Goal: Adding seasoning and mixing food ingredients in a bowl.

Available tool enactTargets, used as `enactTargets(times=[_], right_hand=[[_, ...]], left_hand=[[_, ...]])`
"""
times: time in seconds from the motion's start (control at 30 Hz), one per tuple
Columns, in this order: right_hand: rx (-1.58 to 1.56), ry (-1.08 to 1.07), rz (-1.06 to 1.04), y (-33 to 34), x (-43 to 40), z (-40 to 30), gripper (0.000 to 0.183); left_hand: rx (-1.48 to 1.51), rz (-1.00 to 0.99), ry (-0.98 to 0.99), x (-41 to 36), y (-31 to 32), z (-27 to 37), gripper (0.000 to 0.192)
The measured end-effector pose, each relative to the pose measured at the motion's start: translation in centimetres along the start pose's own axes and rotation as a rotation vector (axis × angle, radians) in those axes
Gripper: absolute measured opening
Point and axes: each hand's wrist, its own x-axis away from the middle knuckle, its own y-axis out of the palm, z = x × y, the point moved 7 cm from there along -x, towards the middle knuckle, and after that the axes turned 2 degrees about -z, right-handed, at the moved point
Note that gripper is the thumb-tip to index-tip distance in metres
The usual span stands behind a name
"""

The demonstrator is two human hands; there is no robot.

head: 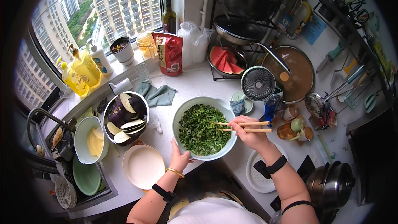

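Note:
A large pale blue plastic bowl stands at the counter's front edge, filled with chopped leafy greens. My left hand grips the near left side of its rim, thumb on the outside. In my right hand is a pair of wooden chopsticks, spread slightly apart. Their tips touch the greens at the right part of the bowl. Just left of my left hand sits a wide bowl with a white inside, holding white powder or just its own pale bottom; I cannot tell which.
At left stand a bowl of cut eggplant, a bowl with pale yellow slices and a sink with a green basin. A small fan, watermelon slices and a pan lid lie at the back right. A steel pot stands at right.

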Motion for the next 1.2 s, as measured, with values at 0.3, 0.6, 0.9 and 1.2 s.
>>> enactTargets(times=[0.3,0.6,0.9,1.2], right_hand=[[0.096,-0.130,-0.109,5.7,1.5,-1.7,0.009],[0.160,-0.130,-0.102,4.0,1.0,0.2,0.009],[0.204,-0.206,-0.042,4.6,0.8,0.6,0.006],[0.128,-0.231,-0.293,6.4,2.5,-2.5,0.005]], left_hand=[[-0.703,0.418,0.493,-5.5,-2.6,6.4,0.059],[-0.334,0.411,0.342,-9.9,-4.5,2.7,0.040],[-0.441,0.432,0.258,-3.5,-2.2,3.0,0.051],[-0.811,0.604,0.555,11.5,-8.8,7.2,0.071]])
